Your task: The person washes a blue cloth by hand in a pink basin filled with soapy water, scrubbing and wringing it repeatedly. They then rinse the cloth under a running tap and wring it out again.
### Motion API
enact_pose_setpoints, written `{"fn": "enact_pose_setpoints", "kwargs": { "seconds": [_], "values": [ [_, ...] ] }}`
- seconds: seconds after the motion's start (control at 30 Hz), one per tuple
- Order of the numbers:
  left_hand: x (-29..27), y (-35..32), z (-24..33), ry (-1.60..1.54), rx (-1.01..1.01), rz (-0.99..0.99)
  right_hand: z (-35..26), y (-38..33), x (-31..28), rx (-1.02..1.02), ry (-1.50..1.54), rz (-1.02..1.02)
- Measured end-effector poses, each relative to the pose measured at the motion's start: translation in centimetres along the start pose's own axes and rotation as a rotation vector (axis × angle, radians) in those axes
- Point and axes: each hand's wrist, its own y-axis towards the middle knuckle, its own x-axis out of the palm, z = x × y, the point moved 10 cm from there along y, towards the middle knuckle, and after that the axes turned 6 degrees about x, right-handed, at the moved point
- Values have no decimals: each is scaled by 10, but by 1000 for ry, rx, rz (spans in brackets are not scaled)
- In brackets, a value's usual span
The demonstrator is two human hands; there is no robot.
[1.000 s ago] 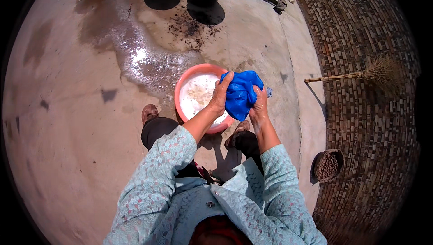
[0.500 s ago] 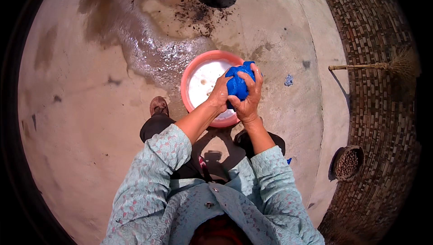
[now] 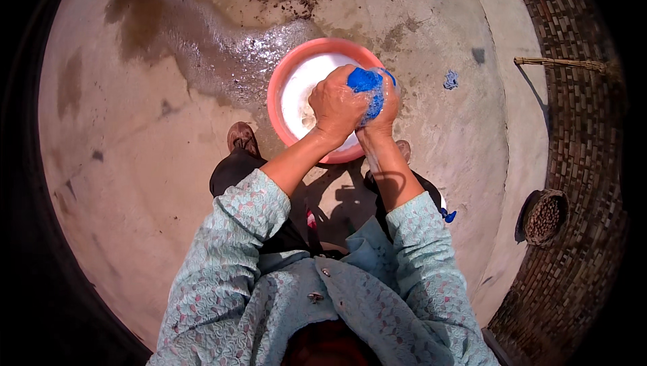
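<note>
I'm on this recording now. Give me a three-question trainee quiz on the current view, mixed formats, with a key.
1. True or false: the left hand and the right hand both grip the blue cloth.

2. Multiple choice: what shows inside the pink basin?
A) dry leaves
B) white suds
C) green vegetables

3. Fill in the blank: the round basket of brown lumps sits on the ground to the person's ____.

Key: 1. True. 2. B. 3. Right.
</note>
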Motion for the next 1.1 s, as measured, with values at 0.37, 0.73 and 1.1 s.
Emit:
{"fn": "enact_pose_setpoints", "kwargs": {
  "seconds": [0.37, 0.73, 1.1],
  "values": [
    [-5, 6, 23, 144, 219, -32, 20, -2, 12, 220, 224, -129],
    [1, -12, 4, 201, 167, -167, 54, -22, 1, 466, 245, -147],
    [-3, -27, -33, 274, -60, -260, 83, -32, -22, 493, 129, -33]
  ]
}}
